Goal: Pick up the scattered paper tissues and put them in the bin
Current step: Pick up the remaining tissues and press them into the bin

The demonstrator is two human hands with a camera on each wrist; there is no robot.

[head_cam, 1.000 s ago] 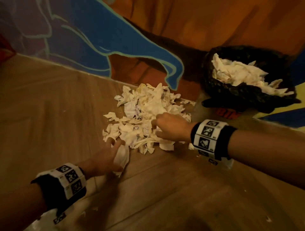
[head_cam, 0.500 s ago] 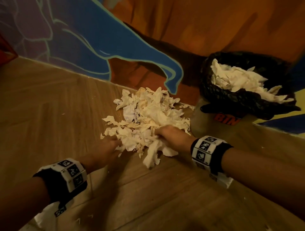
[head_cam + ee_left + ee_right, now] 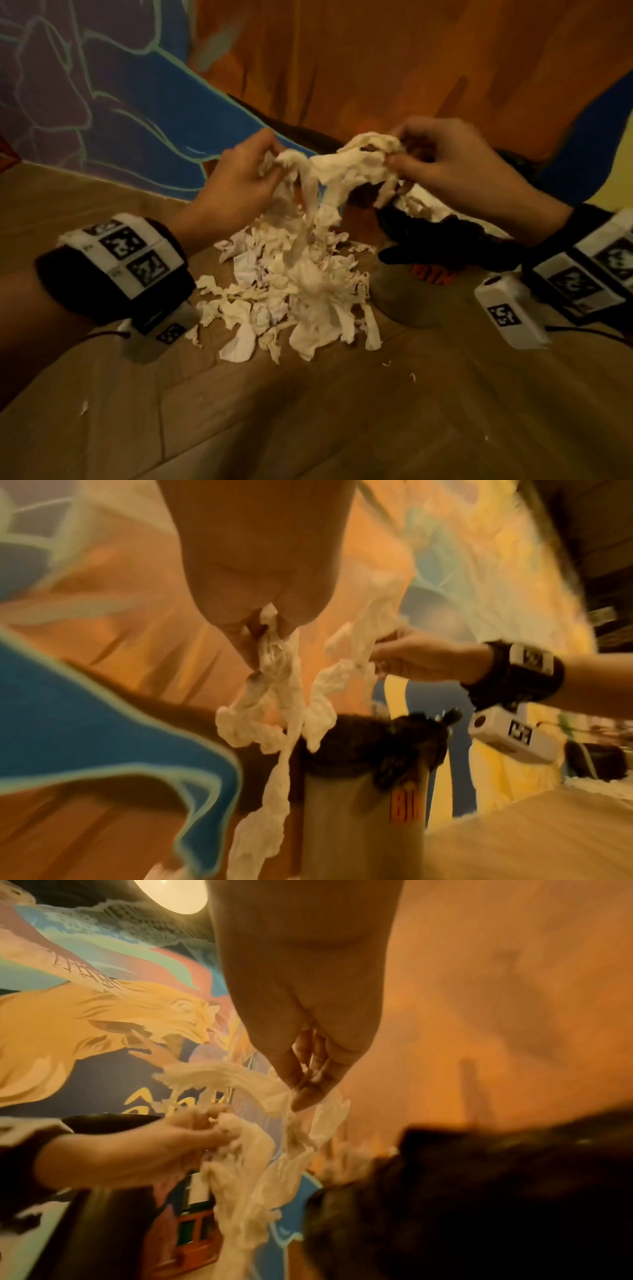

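Observation:
A heap of crumpled white tissues lies on the wooden floor by the wall. Both hands are raised above it with a bunch of tissues stretched between them, strands hanging down toward the heap. My left hand grips the bunch's left end; my right hand pinches the right end, just left of the bin's rim. The grey bin with a black liner stands to the right, white tissues showing inside it. In the left wrist view tissue strands dangle from my fingers in front of the bin.
A painted wall in blue and orange runs close behind the heap and the bin. Small paper scraps dot the floor in front of the heap. White tracker boxes hang under both wrists.
Both hands have risen from the heap on the floor, lifting a bunch of tissues up and rightward toward the bin.

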